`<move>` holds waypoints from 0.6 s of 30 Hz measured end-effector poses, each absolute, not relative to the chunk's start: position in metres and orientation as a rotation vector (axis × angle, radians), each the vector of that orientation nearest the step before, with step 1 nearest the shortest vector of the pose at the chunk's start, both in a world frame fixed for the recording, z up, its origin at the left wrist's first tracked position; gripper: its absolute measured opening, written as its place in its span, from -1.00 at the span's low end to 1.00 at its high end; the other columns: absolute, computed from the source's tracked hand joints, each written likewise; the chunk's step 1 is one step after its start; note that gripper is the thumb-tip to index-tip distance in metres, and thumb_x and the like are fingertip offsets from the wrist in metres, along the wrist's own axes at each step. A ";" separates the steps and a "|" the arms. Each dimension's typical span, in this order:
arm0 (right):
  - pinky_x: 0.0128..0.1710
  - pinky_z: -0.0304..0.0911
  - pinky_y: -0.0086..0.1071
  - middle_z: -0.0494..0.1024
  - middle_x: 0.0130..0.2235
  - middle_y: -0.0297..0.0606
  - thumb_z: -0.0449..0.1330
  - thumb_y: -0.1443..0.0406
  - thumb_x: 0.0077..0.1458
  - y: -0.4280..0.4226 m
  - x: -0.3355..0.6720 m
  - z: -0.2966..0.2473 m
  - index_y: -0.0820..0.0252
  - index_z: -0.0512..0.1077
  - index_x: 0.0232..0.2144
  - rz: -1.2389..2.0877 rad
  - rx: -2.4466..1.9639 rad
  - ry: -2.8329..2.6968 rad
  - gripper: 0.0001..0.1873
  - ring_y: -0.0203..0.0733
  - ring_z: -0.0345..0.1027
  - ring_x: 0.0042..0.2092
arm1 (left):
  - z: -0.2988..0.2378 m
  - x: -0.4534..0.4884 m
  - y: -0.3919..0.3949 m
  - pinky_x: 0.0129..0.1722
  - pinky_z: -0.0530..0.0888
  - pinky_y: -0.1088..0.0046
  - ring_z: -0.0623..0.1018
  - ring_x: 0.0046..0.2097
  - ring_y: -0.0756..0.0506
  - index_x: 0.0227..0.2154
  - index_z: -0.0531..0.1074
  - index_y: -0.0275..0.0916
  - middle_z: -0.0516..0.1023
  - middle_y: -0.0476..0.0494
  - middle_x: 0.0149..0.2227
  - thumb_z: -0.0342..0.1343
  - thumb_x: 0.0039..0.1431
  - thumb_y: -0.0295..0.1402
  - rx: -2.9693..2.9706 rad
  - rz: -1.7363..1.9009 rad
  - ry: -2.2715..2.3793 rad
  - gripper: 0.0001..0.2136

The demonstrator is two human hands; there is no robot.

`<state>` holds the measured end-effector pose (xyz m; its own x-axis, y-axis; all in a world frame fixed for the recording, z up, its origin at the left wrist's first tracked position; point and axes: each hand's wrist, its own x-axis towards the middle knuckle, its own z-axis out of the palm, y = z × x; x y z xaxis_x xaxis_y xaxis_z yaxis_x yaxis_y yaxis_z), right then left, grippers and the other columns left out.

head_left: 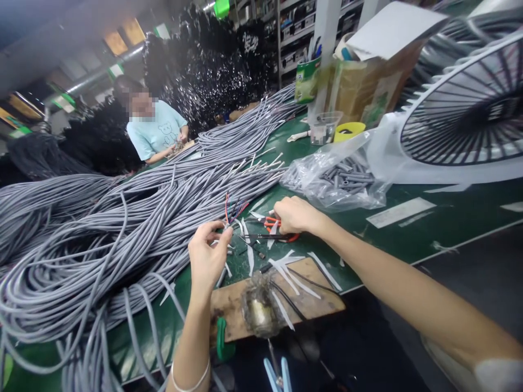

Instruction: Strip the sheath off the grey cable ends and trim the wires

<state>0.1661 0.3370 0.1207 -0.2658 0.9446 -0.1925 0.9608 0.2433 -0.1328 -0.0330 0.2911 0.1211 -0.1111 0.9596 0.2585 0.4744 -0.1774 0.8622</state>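
Observation:
My left hand [208,253] is closed in a pinch around the end of a grey cable [226,224]. Thin red, blue and dark wires [235,209] fan out above its fingertips. To the right, my right hand [297,216] is curled, fingers closed, directly over orange-handled scissors [270,222]. What its fingers hold is partly hidden. Dark slender blades or tweezers [261,237] point left beneath it. White strips [248,247] and small scraps lie between the hands on the green tabletop [343,231].
Bundled grey cables [134,234] cover the left side. A wooden board [232,305] bearing a grimy metal fixture [261,313] and a green clamp [221,337] sits at the front edge. A plastic bag of grey tubes [343,179] and a fan [466,114] stand right. A person [157,130] works opposite.

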 end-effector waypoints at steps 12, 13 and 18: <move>-0.43 0.18 -0.48 0.53 -0.46 -0.23 0.06 0.34 -0.11 0.348 0.169 0.115 0.25 0.45 -0.46 -0.497 2.468 2.723 -0.83 -0.24 0.40 -0.42 | 0.124 -0.036 0.285 -0.60 0.29 0.60 0.45 -0.42 0.00 -0.42 0.51 -0.27 0.45 -0.10 -0.42 0.11 0.04 -0.28 1.782 1.427 1.498 -0.83; -0.44 0.18 -0.49 0.51 -0.49 -0.26 0.05 0.35 -0.11 0.348 0.166 0.113 0.26 0.43 -0.47 -0.628 2.552 2.846 -0.83 -0.27 0.37 -0.46 | 0.125 -0.036 0.284 -0.60 0.28 0.60 0.44 -0.42 0.00 -0.42 0.51 -0.27 0.45 -0.10 -0.41 0.11 0.05 -0.28 1.778 1.435 1.495 -0.83; -0.56 0.10 -0.51 0.33 -0.59 -0.39 0.16 0.14 -0.16 0.344 0.156 0.113 0.23 0.33 -0.56 -1.198 2.405 3.302 -0.75 -0.39 0.13 -0.58 | 0.126 -0.036 0.283 -0.59 0.29 0.59 0.44 -0.41 0.00 -0.40 0.51 -0.27 0.45 -0.11 -0.40 0.11 0.06 -0.26 1.763 1.466 1.455 -0.82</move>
<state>0.1564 0.3435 0.1130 0.0197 0.8837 0.4677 0.3783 0.4264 -0.8216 -0.0362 0.2832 0.1260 -0.1053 0.8875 0.4485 0.4417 -0.3624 0.8207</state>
